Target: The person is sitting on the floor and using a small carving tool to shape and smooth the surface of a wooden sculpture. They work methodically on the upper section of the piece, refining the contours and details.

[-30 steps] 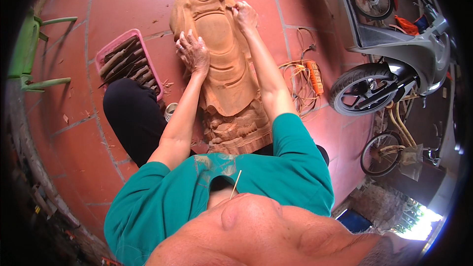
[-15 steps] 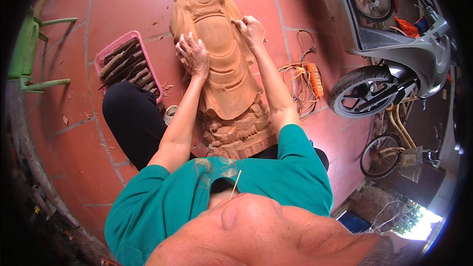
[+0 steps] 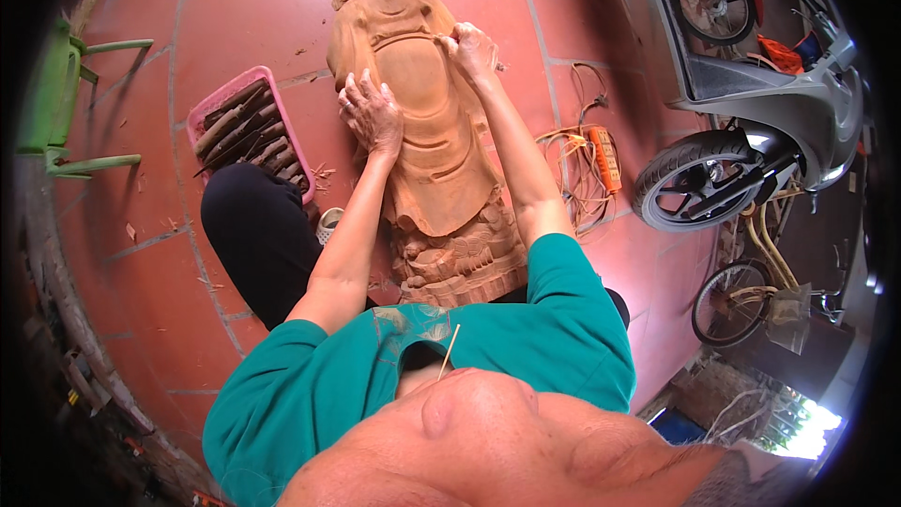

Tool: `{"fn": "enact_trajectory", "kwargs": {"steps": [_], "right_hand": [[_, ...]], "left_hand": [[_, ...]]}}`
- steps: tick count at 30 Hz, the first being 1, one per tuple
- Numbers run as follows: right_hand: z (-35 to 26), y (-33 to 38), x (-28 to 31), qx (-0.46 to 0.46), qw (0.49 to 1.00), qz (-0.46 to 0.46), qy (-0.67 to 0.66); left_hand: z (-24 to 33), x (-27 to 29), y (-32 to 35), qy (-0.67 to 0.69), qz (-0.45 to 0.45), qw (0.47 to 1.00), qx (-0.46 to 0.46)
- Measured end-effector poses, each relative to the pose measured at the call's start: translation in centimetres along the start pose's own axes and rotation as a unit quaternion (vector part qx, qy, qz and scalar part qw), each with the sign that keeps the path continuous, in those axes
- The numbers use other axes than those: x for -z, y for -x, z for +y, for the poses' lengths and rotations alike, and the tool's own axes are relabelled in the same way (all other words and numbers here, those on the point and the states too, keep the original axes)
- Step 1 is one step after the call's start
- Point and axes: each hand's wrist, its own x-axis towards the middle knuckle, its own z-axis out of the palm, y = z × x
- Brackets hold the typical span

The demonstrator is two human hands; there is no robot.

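Observation:
A reddish-brown carved wooden statue of a robed figure with a round belly and a brimmed hat lies on its back in front of me, its rocky carved base toward my body. My left hand rests flat along the statue's left side, fingers stretched over the robe. At the belly's upper right edge, my right hand is closed, its fingertips pressed near the wood. Something small may be pinched there, with a bit showing beyond the hand's outer side, but I cannot make it out.
Left of the statue, a pink basket holds several carving tools. A green plastic chair stands far left. On the right lie an orange power strip and tangled cords, beside a grey motorbike. Wood chips dot the red tiles.
My right hand has shifted slightly left across the statue's belly edge. My left hand stays in about the same place on the robe. The whole view has shifted a little.

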Motion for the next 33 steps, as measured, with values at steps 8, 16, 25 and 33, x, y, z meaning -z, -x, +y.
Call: {"fn": "enact_trajectory", "kwargs": {"steps": [8, 16, 25, 33], "right_hand": [[-0.6, -4.0, -3.3, -0.045, 0.994, 0.088, 0.049], [1.4, -2.6, -2.3, -0.016, 0.998, 0.04, -0.035], [2.8, 1.0, -2.0, -0.171, 0.958, 0.063, -0.219], [0.1, -6.9, -5.1, -0.116, 0.989, 0.079, -0.052]], "left_hand": [[0.3, -0.1, 0.3, 0.006, -0.002, 1.0, -0.004], [0.1, 0.1, -0.1, 0.01, 0.002, 1.0, 0.004], [0.4, 0.3, 0.3, 0.005, -0.008, 1.0, 0.002], [0.1, 0.6, -0.2, -0.004, -0.001, 1.0, 0.004]]}}
